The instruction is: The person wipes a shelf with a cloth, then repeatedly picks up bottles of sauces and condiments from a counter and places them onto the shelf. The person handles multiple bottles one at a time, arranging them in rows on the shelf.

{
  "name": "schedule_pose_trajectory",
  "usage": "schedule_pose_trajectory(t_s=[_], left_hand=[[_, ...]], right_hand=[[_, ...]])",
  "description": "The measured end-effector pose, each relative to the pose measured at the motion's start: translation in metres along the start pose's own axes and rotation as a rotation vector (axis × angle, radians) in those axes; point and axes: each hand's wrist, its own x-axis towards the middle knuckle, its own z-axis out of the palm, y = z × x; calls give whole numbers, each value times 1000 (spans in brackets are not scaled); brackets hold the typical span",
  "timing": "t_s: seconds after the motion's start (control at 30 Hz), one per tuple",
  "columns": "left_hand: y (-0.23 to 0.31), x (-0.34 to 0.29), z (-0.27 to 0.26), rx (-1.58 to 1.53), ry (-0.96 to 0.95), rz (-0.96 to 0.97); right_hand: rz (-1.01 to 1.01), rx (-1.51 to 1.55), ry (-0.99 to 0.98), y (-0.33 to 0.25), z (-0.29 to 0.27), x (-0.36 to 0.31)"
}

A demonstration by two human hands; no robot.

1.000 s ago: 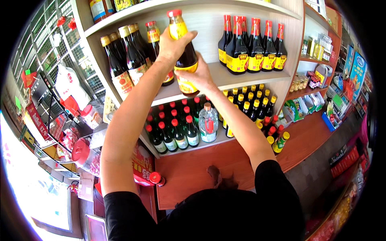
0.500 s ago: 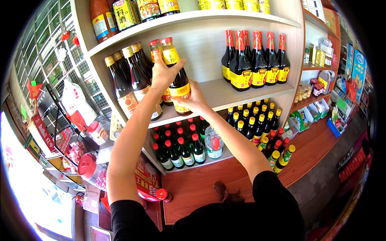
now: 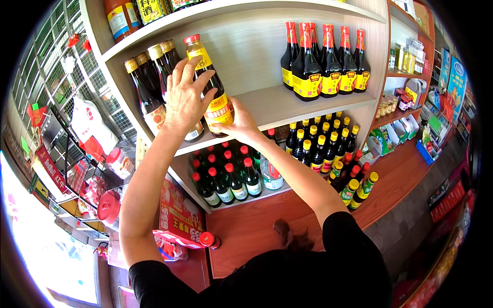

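A dark sauce bottle [image 3: 217,107] with a red cap and yellow labels leans slightly at the front of the middle shelf. My right hand [image 3: 240,123] wraps around its lower part from the right, the fingers partly hidden. My left hand [image 3: 186,100] is beside it on the left, fingers spread and raised, their tips near the bottle's neck and side; I cannot tell how firmly they touch. Just left of that hand stand several dark bottles with gold caps [image 3: 146,97], partly covered by my left hand and forearm.
Dark bottles with red necks [image 3: 308,77] stand on the same shelf's right side. Below are green bottles with red caps [image 3: 239,182], a clear plastic jug [image 3: 270,177] and yellow-capped bottles [image 3: 319,154]. A reddish wooden counter [image 3: 246,226] lies underneath, a red-lidded jar [image 3: 209,240] at its left.
The sauce bottle and both hands have shifted left in view. My left fingers have loosened from around its neck and spread out. The second red-capped bottle is now hidden.
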Motion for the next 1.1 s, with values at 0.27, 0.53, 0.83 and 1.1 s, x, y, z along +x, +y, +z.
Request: schedule_pose_trajectory(t_s=[0.27, 0.53, 0.83, 1.1], left_hand=[[-16, -10, 0, 55, -19, -5], [-20, -13, 3, 42, -21, 5], [30, -58, -22, 12, 55, 31], [154, -168, 1, -387, -212, -194]], right_hand=[[15, -22, 15, 10, 24, 7], [-14, 101, -56, 24, 26, 15], [-426, -318, -4, -13, -8, -94], [-105, -537, -713, 96, -108, -375]])
